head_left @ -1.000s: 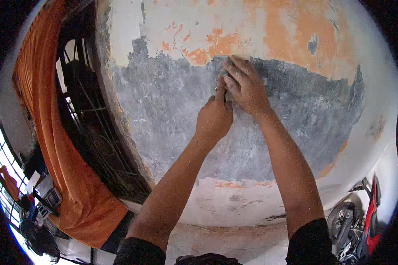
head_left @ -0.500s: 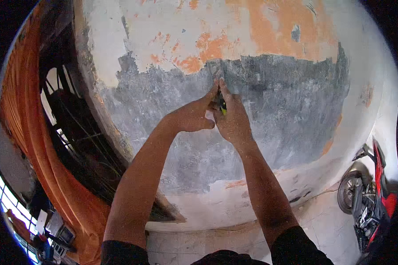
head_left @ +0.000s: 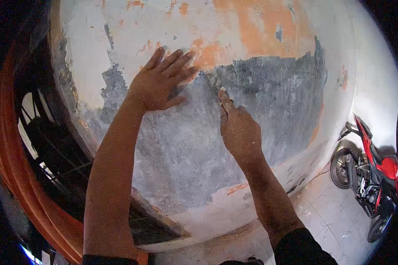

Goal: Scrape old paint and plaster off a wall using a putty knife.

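Before me is a wall (head_left: 177,150) whose white and orange paint has been stripped to bare grey over a broad middle patch. My left hand (head_left: 161,81) lies flat against it with fingers spread, at the upper left border of the grey, holding nothing. My right hand (head_left: 241,128) is closed around a scraper (head_left: 214,80), index finger stretched along it. Its blade meets the wall near the upper edge of the grey patch, just below the orange paint (head_left: 208,57). Most of the scraper's handle is hidden inside the hand.
A dark barred opening (head_left: 48,137) borders the wall on the left, with an orange curtain (head_left: 20,176) beside it. On the right, a red and black motorcycle (head_left: 371,172) stands on the tiled floor (head_left: 323,216).
My left hand has left the scraper, moved left and spread flat on the wall. The right hand keeps the scraper, slightly lower. The view has shifted to the right.
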A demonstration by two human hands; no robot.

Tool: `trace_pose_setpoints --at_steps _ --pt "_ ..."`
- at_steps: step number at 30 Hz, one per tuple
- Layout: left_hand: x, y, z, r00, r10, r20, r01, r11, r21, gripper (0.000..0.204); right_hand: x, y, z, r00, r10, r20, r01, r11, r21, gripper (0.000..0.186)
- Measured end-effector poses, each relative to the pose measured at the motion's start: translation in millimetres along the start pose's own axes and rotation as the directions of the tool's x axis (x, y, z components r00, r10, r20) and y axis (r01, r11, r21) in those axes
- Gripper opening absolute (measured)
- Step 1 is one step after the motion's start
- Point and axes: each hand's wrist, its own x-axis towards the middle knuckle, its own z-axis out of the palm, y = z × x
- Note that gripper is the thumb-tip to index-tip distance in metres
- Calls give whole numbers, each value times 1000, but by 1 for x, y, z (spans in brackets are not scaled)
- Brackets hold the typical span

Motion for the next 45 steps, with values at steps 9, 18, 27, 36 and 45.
trace_pose_setpoints --at_steps 9,18,27,36,45 --pt "0 -5 6 997 14 -79 -20 997 -81 83 4 -11 -10 1000 -5 -27 7 998 61 43" --pt "-2 -6 12 988 37 -149 -54 992 -114 83 5 -11 -16 999 38 -9 -37 997 68 38" --pt "-4 -9 12 994 13 -107 -25 994 -109 83 -2 -11 -22 1000 -9 10 8 998 61 38" --pt "-4 -9 13 990 22 -136 -40 991 -130 84 0 -10 -17 997 -44 -63 50 995 84 41" --pt "-6 -7 13 989 8 -145 -27 990 -135 79 0 -17 -24 1000 -5 -15 6 998 58 39"
